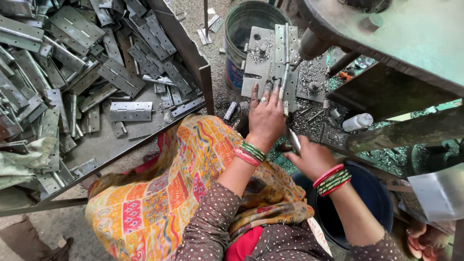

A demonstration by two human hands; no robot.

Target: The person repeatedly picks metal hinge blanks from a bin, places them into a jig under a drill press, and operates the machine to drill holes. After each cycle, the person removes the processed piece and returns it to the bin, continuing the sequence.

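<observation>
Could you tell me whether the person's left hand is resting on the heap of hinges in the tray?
No, the left hand presses on the hinge lying on the machine plate, well apart from the heap of hinges in the tray.

Your left hand (265, 118) rests on a dull grey steel hinge (285, 63) dusted with silvery shavings, and its wrist carries green and pink-red bangles (250, 153). Your right hand (311, 155) closes around a shiny silver handle (294, 140), its wrist ringed with red and green bangles (332, 180). Your sleeves (212, 222) are brown with small pale dots. Below your left hand, the draped cloth (159, 203) shows orange, yellow and pink patches with wavy stripes. Beneath your right hand sits a dark blue bucket (374, 193). Far left of your left hand, the heaped hinges (72, 63) are plain grey metal. Just beyond your left fingertips, the drum (234, 58) is grey-green with a blue patch.
</observation>
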